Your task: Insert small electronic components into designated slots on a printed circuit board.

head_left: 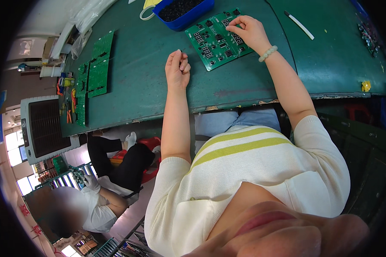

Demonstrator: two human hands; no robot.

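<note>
- We see the left hand (pixel 177 73) mostly closed, fingers curled in and thumb against them, holding what looks like a small dark component (pixel 182 51) at the fingertips; the piece is tiny, so we cannot be sure of its kind.
- Our right hand (pixel 251 33) is partly closed, thumb and index finger drawn together over the square green circuit board with black digit displays (pixel 219 44); we cannot tell whether the fingertips grip a part or merely touch the board.
- That board lies tilted on the dark green table (pixel 146 81), to the right of our left hand and just below the blue plastic bin of small black parts (pixel 160 16).
- Our left forearm stands almost straight up the view, its hand over the table, apart from the board.
- Our right forearm slants up and leftward, a pale green beaded bracelet (pixel 268 53) at the wrist, fingers pointing left.
- We find pale printed markings on the board, too small to read.
- More green circuit boards (pixel 99 77) lie at the table's left, and a white pen with a black cap (pixel 302 28) lies to the right.
</note>
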